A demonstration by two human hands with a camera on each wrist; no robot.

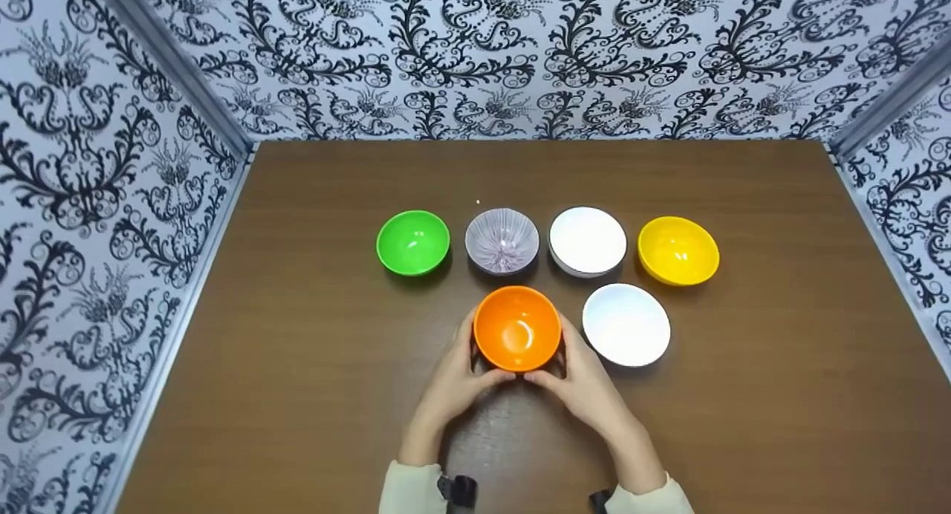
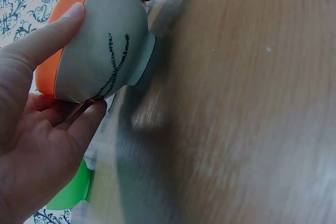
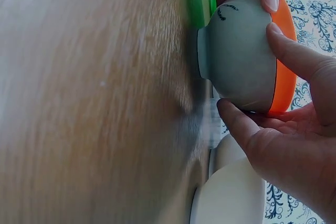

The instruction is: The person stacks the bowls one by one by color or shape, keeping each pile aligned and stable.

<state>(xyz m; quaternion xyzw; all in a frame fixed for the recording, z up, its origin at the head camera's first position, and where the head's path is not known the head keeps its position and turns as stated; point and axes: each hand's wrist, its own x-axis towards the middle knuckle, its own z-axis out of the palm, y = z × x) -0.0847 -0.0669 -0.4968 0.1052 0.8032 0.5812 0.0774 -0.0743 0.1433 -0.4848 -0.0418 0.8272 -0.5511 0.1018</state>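
Note:
A bowl (image 1: 517,328), orange inside and grey outside with a dark sprig mark, sits at the table's front middle. My left hand (image 1: 466,365) grips its left side and my right hand (image 1: 570,365) grips its right side, thumbs meeting at the near rim. In the left wrist view the left hand's thumb (image 2: 52,35) lies on the bowl's grey wall (image 2: 100,40), with fingers under the rim. In the right wrist view the right hand (image 3: 283,145) wraps around the bowl (image 3: 236,56) in the same way. I cannot tell whether the bowl's foot touches the table.
Behind the orange bowl stand a green bowl (image 1: 413,242), a striped grey bowl (image 1: 502,240), a white bowl (image 1: 588,241) and a yellow bowl (image 1: 677,250) in a row. Another white bowl (image 1: 626,324) sits close to the right hand. Patterned walls enclose the brown table (image 1: 297,395).

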